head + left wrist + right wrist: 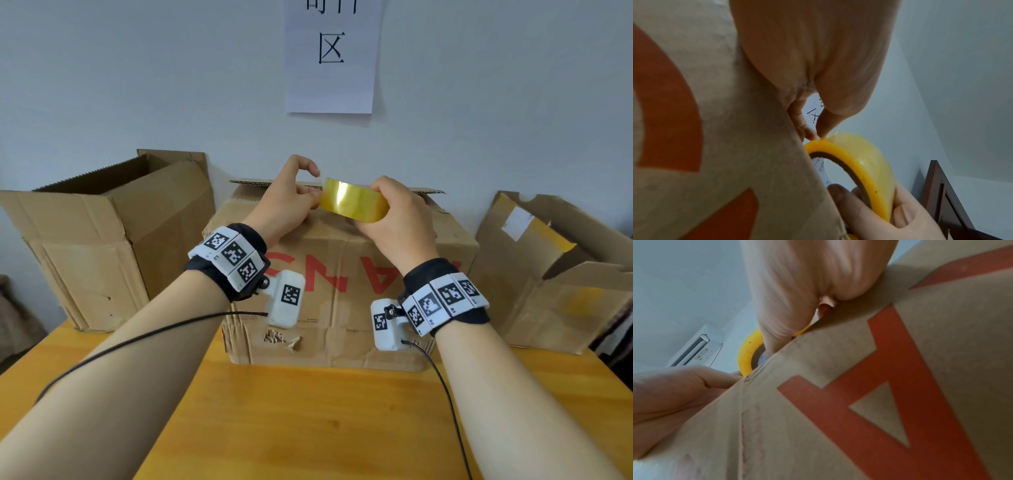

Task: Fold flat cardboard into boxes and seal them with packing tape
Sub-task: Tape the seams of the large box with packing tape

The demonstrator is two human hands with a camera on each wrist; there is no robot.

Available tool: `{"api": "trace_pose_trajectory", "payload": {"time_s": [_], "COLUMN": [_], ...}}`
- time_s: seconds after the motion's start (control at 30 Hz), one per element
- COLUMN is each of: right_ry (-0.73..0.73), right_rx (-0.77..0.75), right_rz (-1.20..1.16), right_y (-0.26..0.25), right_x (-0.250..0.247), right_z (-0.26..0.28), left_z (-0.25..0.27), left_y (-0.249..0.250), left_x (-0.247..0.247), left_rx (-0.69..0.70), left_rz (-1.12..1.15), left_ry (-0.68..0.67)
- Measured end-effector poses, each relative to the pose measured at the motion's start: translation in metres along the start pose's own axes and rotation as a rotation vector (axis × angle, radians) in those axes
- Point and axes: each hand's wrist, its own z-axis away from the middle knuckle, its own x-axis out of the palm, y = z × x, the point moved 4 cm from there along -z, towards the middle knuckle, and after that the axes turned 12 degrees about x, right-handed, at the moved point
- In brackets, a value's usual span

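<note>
A cardboard box (342, 291) with red lettering stands in the middle of the wooden table, its top flaps folded down. Above its top, my right hand (394, 219) grips a roll of yellow packing tape (352, 200), thumb through the core (840, 172). My left hand (291, 198) pinches the loose tape end at the roll's left edge between thumb and fingertip (824, 128), index finger arched above. The roll (748, 356) peeks over the box's front face (879, 402) in the right wrist view.
An open, worn cardboard box (109, 240) stands at the back left, another open box (555, 274) at the back right. A paper sign (332, 54) hangs on the white wall. The yellow table (308, 421) stretches in front of the box.
</note>
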Motion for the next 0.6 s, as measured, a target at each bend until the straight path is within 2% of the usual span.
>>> {"api": "trace_pose_trajectory", "payload": {"time_s": [0.6], "right_ry": [-0.006], "right_rx": [0.004], "right_rz": [-0.032], "right_y": [0.0044], "right_x": [-0.0016], "right_z": [0.0004], "left_z": [-0.0013], "left_y": [-0.0023], "left_x": [-0.0001], "left_rx": [-0.022], "left_rz": [0.04], "left_ry": [-0.062]}}
